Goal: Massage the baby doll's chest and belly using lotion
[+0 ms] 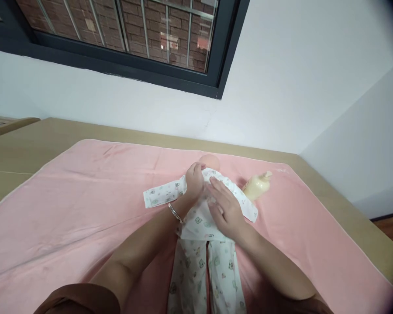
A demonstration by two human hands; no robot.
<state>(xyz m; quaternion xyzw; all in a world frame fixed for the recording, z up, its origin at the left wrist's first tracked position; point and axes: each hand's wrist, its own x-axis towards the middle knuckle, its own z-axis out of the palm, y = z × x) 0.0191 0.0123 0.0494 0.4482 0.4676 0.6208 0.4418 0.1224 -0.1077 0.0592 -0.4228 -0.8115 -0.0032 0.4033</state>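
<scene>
A white long-sleeved top with small printed figures lies spread on a pink blanket, its sleeves out to both sides. At its collar shows a smooth, round, skin-coloured head, seemingly a doll's, partly hidden behind my left hand. That hand is bent over the upper chest with its fingers curled together; what they hold, if anything, is hidden. My right hand rests over the chest on the right, fingers stretched out. A pale, blurred patch lies between both hands. Matching printed trousers extend below the top.
A pale yellow pump bottle lies tilted near the right sleeve. The pink blanket covers most of a light wooden surface. Behind it rise a white wall and a dark-framed window with bars.
</scene>
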